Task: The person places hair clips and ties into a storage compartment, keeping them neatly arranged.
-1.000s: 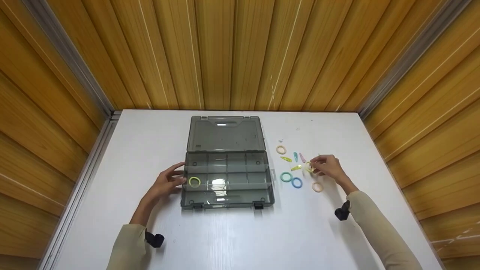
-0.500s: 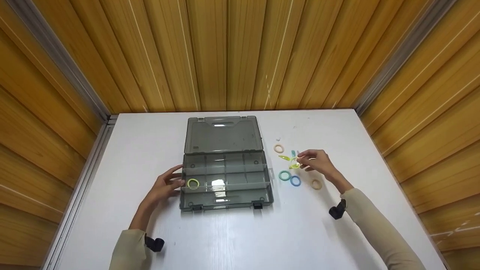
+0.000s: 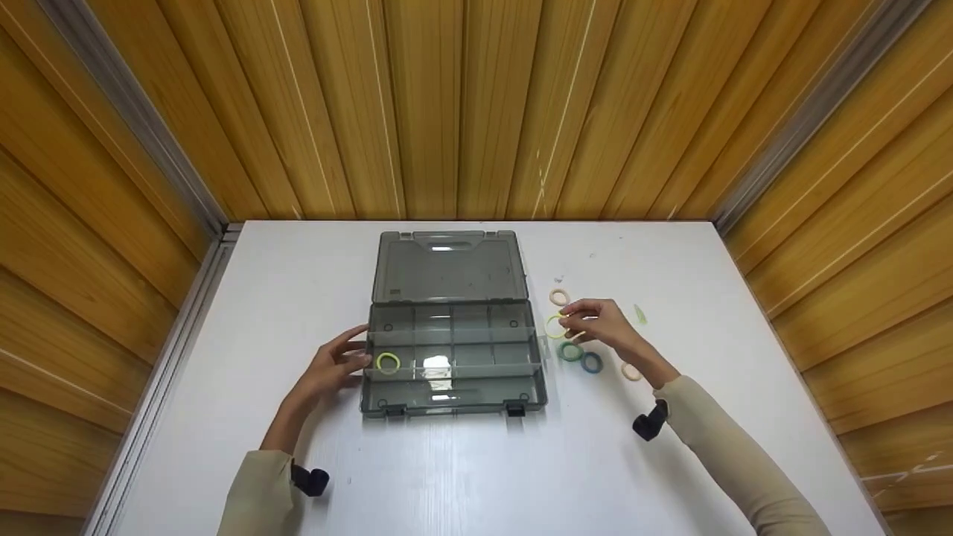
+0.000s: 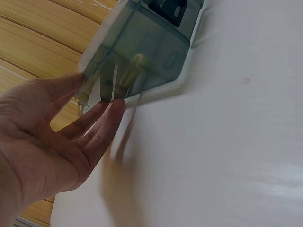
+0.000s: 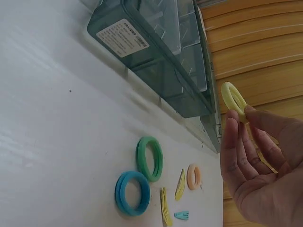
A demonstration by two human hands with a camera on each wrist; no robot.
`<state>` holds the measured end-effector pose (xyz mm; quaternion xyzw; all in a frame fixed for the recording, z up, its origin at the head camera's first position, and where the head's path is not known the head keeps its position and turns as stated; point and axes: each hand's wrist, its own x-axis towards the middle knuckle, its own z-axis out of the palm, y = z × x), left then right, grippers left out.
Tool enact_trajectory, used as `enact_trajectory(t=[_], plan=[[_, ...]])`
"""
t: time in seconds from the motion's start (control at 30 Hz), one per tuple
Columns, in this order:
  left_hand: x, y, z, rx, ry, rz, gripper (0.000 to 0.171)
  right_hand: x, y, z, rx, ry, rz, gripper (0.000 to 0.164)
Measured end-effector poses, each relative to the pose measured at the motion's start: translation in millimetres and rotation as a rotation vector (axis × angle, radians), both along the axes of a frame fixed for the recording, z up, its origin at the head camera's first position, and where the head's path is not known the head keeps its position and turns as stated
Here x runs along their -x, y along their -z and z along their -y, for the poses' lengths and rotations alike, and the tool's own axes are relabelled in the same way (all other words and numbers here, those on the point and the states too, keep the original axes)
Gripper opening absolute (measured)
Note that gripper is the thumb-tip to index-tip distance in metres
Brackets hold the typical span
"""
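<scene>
My right hand pinches a pale yellow hair tie between thumb and fingertips, raised above the table just right of a grey see-through compartment box. The box lies with its lid open. My left hand rests against the box's left side, its fingers fairly straight on the wall. Another yellow hair tie lies in a left compartment of the middle row. Below my right hand are a green hair tie and a blue hair tie.
Hair clips lie near the ties: a yellow clip, a second yellow clip and a teal clip. A peach hair tie sits behind them, another peach tie nearer the front. A pale green clip lies farther right.
My right hand has carried the yellow hair tie left, from the right side of the loose pieces toward the box. The left hand stays at the box's side.
</scene>
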<state>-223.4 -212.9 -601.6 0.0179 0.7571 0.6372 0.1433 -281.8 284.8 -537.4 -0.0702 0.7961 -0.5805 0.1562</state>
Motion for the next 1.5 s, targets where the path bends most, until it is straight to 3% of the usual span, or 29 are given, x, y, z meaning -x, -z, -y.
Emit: enact_trajectory(t=[0.33,0.77,1.1,1.5], plan=[[0.1,2.3,0.0,-0.006,0.006,-0.016,0.068,0.0,0.2,37.3,0.088,-0.068,0.012,0.035],[2.0,5.2,1.9,-0.004,0.016,-0.018,0.067,-0.8,7.7,83.1,0.022,-0.156,0.006,0.028],[4.2,-0.4,-1.5,-0.002,0.002,0.006,0.067,0.0,13.9,107.5,0.041,-0.161,0.005,0.027],[4.0,1.5,0.2,-0.009,0.004,0.015,0.066,-1.4,26.0,133.4,0.063,-0.144,0.001,0.023]])
